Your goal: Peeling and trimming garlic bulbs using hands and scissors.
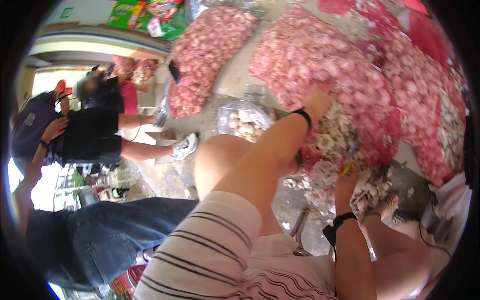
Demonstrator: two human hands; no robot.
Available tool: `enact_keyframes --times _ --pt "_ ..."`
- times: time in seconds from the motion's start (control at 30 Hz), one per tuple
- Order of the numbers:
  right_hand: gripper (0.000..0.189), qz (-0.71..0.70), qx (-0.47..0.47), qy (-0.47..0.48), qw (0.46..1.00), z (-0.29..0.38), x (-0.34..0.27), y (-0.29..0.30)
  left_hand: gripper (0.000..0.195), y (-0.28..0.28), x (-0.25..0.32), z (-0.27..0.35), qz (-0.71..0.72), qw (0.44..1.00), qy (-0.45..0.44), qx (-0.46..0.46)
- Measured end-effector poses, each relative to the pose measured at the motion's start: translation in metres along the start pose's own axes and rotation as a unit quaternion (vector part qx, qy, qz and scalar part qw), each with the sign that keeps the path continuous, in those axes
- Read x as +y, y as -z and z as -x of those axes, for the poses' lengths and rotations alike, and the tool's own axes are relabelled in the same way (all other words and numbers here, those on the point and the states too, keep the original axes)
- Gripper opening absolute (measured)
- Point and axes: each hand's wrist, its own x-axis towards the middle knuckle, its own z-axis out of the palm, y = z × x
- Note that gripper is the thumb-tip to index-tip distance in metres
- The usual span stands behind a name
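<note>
My left hand (319,98) touches the side of a large pink mesh bag of garlic bulbs (300,48); its fingers blur into the mesh, so its hold cannot be told. Lower down, my right hand (347,183) is closed around cutting snips (347,167) with orange-yellow handles, their blades pointing up at loose garlic. Between my hands lies a heap of pale garlic pieces and skins (333,137) on red mesh. More whitish trimmings (369,193) lie beneath, near my right hand. A clear plastic bag of peeled-looking bulbs (245,120) rests left of my left forearm.
More full mesh garlic bags stand at the upper centre (213,52) and right (416,93). A dark phone-like object (174,71) lies against one. A person in jeans (108,240) is close at left, with others beyond. Another person's bare foot (388,206) is near the trimmings.
</note>
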Motion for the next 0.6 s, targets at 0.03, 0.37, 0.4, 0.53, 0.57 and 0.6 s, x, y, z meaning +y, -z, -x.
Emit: enact_keyframes --times 0.03,0.37,0.4,0.53,0.57,0.6 --pt "0.052 -0.004 -0.014 -0.019 1.0 -0.003 -0.011 -0.005 0.058 -0.011 -0.006 0.003 -0.016 0.997 0.009 0.08" --pt "0.037 -0.03 0.08 0.002 0.996 -0.017 0.008 -0.031 0.06 -0.002 0.007 0.028 0.054 0.983 -0.005 0.173" --pt "0.028 -0.011 0.159 0.063 0.985 -0.02 0.028 -0.032 0.059 0.01 0.015 0.033 0.117 0.979 -0.02 0.163" --pt "0.015 -0.261 -0.214 -0.184 0.923 -0.03 0.003 0.007 0.045 0.036 0.028 0.074 0.428 0.879 0.071 0.197" --pt "0.015 -0.316 -0.195 -0.198 0.907 -0.03 -0.008 0.013 0.045 0.05 0.029 0.08 0.467 0.865 0.051 0.175" --pt "0.027 -0.371 -0.172 -0.21 0.888 -0.029 -0.013 0.022 0.045 0.064 0.027 0.083 0.504 0.85 0.026 0.151"
